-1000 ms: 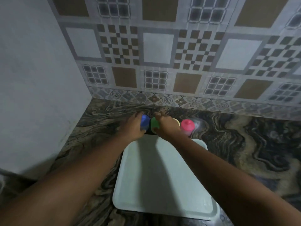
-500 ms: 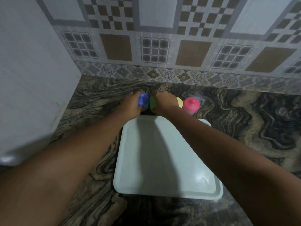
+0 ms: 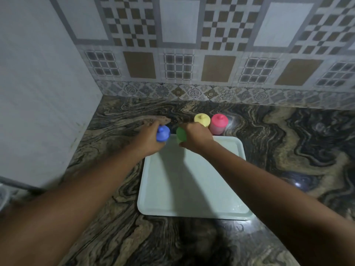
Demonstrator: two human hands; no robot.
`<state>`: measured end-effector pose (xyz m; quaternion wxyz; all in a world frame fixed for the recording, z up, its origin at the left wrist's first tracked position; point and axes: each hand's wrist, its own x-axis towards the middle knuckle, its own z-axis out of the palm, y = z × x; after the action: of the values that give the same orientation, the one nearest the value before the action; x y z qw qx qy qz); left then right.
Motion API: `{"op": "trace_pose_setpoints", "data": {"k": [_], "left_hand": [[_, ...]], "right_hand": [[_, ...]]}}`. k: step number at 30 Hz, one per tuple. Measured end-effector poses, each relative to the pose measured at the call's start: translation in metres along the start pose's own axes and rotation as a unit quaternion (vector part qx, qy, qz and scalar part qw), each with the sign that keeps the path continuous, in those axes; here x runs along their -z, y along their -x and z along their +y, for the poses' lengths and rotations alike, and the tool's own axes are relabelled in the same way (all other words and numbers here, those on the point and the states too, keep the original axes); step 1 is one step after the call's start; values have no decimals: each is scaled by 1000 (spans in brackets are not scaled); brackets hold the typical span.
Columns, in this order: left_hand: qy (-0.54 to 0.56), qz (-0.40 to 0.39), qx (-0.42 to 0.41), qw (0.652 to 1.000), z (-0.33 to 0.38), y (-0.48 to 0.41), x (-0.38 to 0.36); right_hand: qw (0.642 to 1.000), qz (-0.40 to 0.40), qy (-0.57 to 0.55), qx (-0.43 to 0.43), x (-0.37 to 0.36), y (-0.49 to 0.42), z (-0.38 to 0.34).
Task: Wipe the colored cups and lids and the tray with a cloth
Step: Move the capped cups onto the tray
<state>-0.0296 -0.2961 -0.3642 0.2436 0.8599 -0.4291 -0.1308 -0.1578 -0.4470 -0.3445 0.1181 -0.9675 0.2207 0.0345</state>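
Observation:
A pale white tray lies on the marble counter in front of me. My left hand grips a blue lidded cup at the tray's far left corner. My right hand grips a green cup over the tray's far edge. Behind the tray stand a yellow lidded cup and a pink lidded cup, both upright on the counter. No cloth shows in this view.
The dark swirled marble counter runs to a patterned tile wall at the back. A plain white wall closes the left side. Open counter lies to the right of the tray.
Both hands have drawn the blue and green cups back from the row toward the tray's far edge. The yellow cup, earlier hidden behind my right hand, now shows.

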Motion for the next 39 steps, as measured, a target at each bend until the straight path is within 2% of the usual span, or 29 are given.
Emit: {"op": "trace_pose_setpoints", "data": {"k": [15, 23, 29, 34, 39], "left_hand": [[-3, -14, 55, 998, -10, 2, -6], [-34, -37, 82, 995, 0, 13, -4], [-43, -17, 95, 994, 6, 13, 16], [-64, 22, 59, 996, 36, -3, 25], [-81, 11, 22, 996, 86, -28, 5]], "right_hand": [[994, 26, -104, 9, -41, -4, -20], [997, 19, -81, 4, -42, -3, -23], [997, 36, -64, -6, -28, 11, -4], [995, 74, -43, -40, -8, 27, 24], [988, 101, -73, -90, 10, 34, 58]]}}
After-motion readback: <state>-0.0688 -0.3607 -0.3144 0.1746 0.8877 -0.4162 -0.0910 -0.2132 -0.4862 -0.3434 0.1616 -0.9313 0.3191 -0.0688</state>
